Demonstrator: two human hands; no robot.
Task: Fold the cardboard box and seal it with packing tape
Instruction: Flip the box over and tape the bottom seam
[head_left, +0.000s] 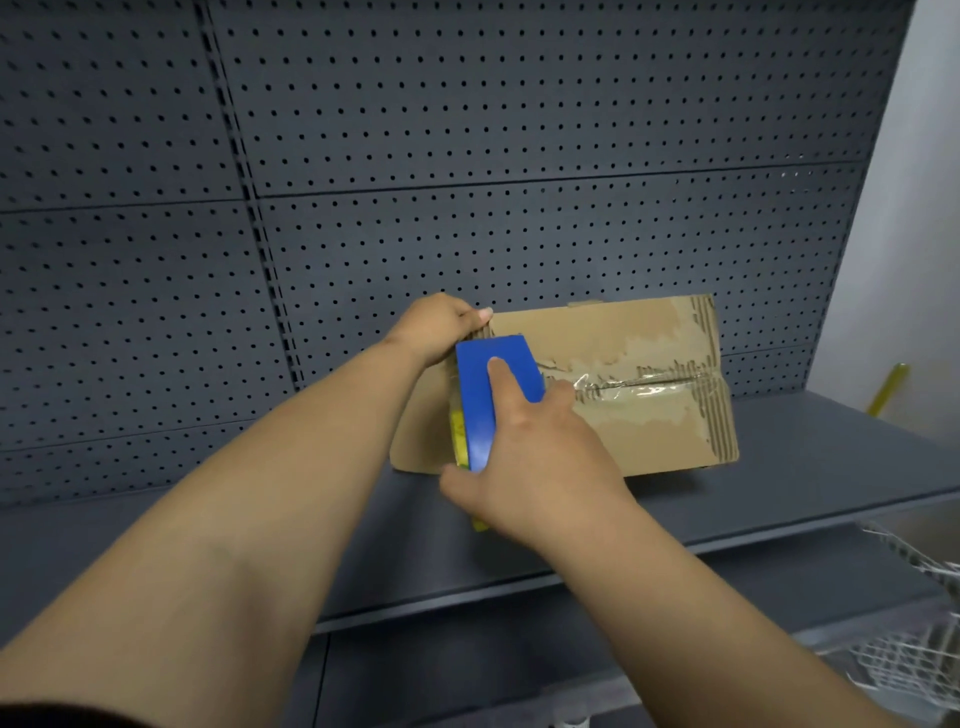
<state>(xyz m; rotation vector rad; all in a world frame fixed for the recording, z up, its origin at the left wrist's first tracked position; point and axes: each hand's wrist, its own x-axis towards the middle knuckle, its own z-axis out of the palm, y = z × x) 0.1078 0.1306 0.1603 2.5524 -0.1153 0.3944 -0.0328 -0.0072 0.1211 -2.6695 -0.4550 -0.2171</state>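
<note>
A brown cardboard box (623, 384) sits on a dark grey shelf (779, 483), in front of a wall full of little holes (467, 130). The left hand (441, 325) grips the box's top left corner. The right hand (524, 457) holds a blue tape dispenser (493, 395) against the box's left end, one finger lying flat on top.

Both arms were stretched forward, left hand (441, 325) pinching the box (654, 431) corner, right hand (530, 457) gripping the dispenser (480, 400), forefinger straight.
</note>
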